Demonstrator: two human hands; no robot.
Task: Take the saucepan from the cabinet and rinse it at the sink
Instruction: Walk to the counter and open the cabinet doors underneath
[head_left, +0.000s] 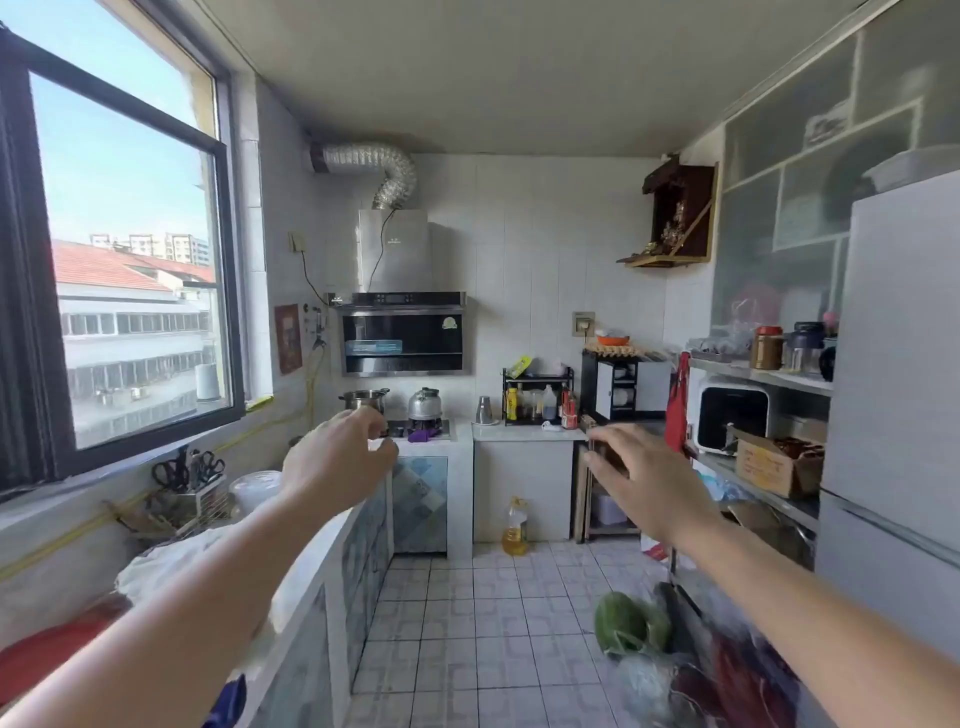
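Over the tiled floor (467, 597), the left hand (332, 457) hangs loosely curled and empty, the right hand (644, 478) spread and empty. A steel saucepan (363, 400) sits on the far stove (421, 428), beside a kettle (425, 404).

A steel saucepan (364, 400) stands upright on the left burner of the stove at the far end of the kitchen, below the range hood. It is shiny, straight-walled, with small side handles; its lower right edge is hidden behind a raised hand. No sink is clearly visible; the tiled lower cabinets (418, 503) beneath the stove are shut.
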